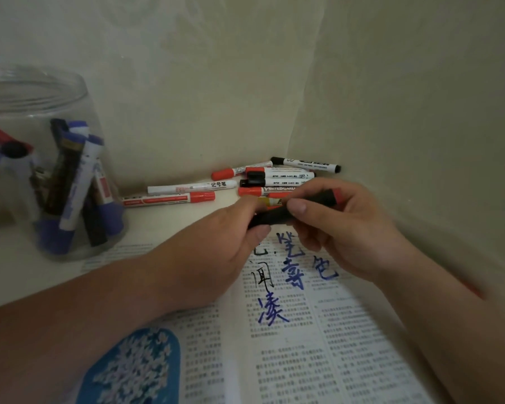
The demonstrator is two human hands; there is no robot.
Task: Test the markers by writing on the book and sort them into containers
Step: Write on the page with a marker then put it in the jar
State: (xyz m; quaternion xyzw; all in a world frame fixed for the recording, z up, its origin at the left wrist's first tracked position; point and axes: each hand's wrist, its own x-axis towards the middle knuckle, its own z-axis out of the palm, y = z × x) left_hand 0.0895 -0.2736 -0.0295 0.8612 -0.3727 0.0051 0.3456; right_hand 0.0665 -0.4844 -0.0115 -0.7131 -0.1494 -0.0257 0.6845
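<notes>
Both hands hold one black marker (277,214) with a red end, level above the open book (289,330). My left hand (225,243) grips its left part, my right hand (341,228) its right part near the red end. The book's page bears blue and black handwritten characters (292,272) over printed text. Behind the hands lies a pile of loose markers (268,177) with red and black caps. At the left stands a clear jar (32,106) holding several markers, mostly blue-capped.
Two more white markers (169,196) lie between the jar and the pile. A wall corner closes in right behind the pile. A blue floral picture (134,365) fills the book's lower left page.
</notes>
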